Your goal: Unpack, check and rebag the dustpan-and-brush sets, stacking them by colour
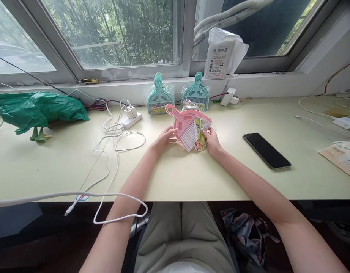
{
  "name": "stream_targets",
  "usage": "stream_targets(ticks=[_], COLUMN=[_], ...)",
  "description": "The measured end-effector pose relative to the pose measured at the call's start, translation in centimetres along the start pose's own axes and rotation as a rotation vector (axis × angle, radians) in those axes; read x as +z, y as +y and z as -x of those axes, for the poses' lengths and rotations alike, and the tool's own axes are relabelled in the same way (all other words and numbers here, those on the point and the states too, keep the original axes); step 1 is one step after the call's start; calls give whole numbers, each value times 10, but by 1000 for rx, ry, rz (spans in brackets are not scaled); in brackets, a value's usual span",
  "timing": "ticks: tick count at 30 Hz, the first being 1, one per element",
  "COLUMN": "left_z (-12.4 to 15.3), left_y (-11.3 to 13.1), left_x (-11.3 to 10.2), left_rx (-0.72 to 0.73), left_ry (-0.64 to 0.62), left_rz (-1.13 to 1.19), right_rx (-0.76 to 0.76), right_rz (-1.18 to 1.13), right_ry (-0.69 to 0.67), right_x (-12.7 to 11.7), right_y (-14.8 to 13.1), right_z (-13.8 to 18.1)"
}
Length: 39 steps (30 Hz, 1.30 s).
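Note:
A pink dustpan and brush set (189, 123), with white bristles and clear wrapping, is held tilted over the table, its handle toward the upper left. My left hand (166, 137) grips its left edge. At the lower right edge my right hand (211, 140) pinches the set beside a yellow-green label card (200, 134), which lies across the bristles. Behind it, green dustpan and brush sets (160, 94) lean upright against the sill. A second green group (196, 91) stands to their right, its lower part hidden by the pink set.
White cables (118, 132) and a power strip (132, 119) lie to the left, one cable crossing my left forearm. A green plastic bag (38, 108) is at the far left. A black phone (266, 150) lies on the right. A white package (220, 57) stands on the sill.

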State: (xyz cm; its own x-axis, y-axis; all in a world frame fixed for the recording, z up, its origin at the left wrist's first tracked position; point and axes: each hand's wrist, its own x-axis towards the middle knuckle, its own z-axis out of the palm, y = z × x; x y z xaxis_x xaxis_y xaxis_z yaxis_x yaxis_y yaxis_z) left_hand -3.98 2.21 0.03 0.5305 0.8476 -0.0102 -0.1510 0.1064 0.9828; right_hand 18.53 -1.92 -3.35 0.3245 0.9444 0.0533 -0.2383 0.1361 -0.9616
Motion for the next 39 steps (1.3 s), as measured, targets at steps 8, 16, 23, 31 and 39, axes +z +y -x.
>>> stream_targets(ticks=[8, 16, 23, 31, 39], left_z=[-3, -2, -3, 4, 0], left_y=[-3, -3, 8, 22, 16], left_x=[-7, -13, -18, -15, -30], left_rx=[-17, 19, 59, 214, 187], left_ry=[57, 161, 268, 281, 420], left_rz=[-167, -167, -198, -323, -222], right_rx=[-70, -81, -108, -13, 3], right_rz=[30, 31, 17, 113, 106], right_ry=[76, 82, 95, -150, -87], right_x=[-5, -8, -14, -9, -15], right_y=[-2, -13, -24, -33, -38], right_z=[-2, -3, -3, 5, 3])
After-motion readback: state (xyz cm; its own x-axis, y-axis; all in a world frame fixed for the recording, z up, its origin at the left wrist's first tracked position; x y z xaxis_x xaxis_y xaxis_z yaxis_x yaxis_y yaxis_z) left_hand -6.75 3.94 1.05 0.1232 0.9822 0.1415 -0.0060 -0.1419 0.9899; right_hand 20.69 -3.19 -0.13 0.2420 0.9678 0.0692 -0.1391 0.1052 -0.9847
